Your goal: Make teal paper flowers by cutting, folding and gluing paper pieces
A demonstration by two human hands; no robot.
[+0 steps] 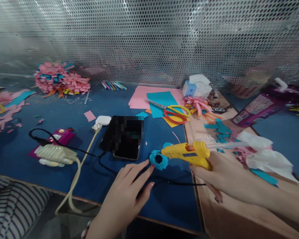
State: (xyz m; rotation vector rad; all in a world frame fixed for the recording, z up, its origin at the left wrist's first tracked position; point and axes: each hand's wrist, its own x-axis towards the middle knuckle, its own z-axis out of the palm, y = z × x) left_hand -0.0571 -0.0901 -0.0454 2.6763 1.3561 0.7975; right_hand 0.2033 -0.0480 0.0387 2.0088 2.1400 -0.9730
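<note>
My right hand (214, 169) is wrapped round the handle of a yellow glue gun (186, 153), whose nozzle points left. The nozzle tip is at the upper right edge of a blue paper ring (153, 162) lying on the blue table. My left hand (129, 189) rests palm down with its fingers spread, fingertips at the ring's lower left edge. Part of another blue paper piece (167, 145) shows just behind the nozzle. A clear glue stick (226, 145) sticks out of the gun's back.
Phones (127, 146) and a power strip (57, 153) with cables lie left. Scissors (159, 105) rest on coloured paper (142, 96) behind. Tissues, scraps and a purple bottle (256, 106) are right. A striped sleeve (12, 205) shows lower left.
</note>
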